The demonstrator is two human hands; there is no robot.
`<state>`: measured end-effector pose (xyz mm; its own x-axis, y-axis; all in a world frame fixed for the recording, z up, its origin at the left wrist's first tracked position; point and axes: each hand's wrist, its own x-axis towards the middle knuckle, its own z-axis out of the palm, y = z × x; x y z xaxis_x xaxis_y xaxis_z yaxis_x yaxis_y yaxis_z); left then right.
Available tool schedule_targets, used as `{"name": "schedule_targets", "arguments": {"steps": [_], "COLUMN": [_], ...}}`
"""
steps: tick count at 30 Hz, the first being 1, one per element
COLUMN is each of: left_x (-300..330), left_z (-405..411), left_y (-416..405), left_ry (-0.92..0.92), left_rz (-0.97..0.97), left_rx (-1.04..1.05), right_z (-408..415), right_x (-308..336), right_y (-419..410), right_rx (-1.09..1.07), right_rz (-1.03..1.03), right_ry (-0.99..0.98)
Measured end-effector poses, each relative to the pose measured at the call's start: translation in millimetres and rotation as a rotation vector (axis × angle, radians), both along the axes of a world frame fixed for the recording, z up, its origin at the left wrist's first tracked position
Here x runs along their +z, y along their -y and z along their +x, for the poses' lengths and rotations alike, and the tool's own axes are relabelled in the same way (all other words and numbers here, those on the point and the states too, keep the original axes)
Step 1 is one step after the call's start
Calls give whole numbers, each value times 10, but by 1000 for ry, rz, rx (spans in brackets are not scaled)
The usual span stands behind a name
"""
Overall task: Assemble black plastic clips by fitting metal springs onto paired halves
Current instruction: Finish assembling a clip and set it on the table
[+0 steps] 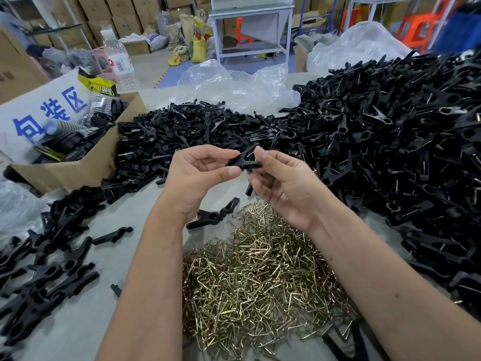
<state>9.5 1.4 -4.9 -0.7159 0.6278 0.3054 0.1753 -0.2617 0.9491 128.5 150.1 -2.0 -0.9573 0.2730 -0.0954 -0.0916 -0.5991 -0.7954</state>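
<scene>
Brass-coloured springs [260, 277] lie heaped nearest, between the forearms. Above them the left hand [197, 178] and right hand [283, 186] both pinch one pair of black clip halves [243, 161] between thumb and fingertips. Judging by this, the halves are being aligned; next comes picking a spring. Beyond lie loose halves [182, 131] and, right, finished clips [390, 142].

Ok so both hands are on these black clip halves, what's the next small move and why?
Probably lower the right hand to the pile of metal springs just beneath it and pick one up. Both hands pinch the paired black clip halves, the left hand at one end, and no spring shows on them yet. The left grip looks able to keep the halves together meanwhile.
</scene>
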Motion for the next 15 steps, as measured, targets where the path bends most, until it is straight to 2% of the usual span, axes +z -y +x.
{"name": "schedule_targets", "arguments": {"steps": [7, 15], "left_x": [26, 13], "left_z": [-12, -15], "left_y": [76, 54], "left_ry": [49, -53], "left_rz": [-5, -84], "left_rx": [-52, 2], "right_z": [49, 30], "right_x": [-34, -57], "right_y": [-54, -104], "right_rx": [296, 405], "right_rz": [-88, -415], "right_ry": [-72, -99]}}
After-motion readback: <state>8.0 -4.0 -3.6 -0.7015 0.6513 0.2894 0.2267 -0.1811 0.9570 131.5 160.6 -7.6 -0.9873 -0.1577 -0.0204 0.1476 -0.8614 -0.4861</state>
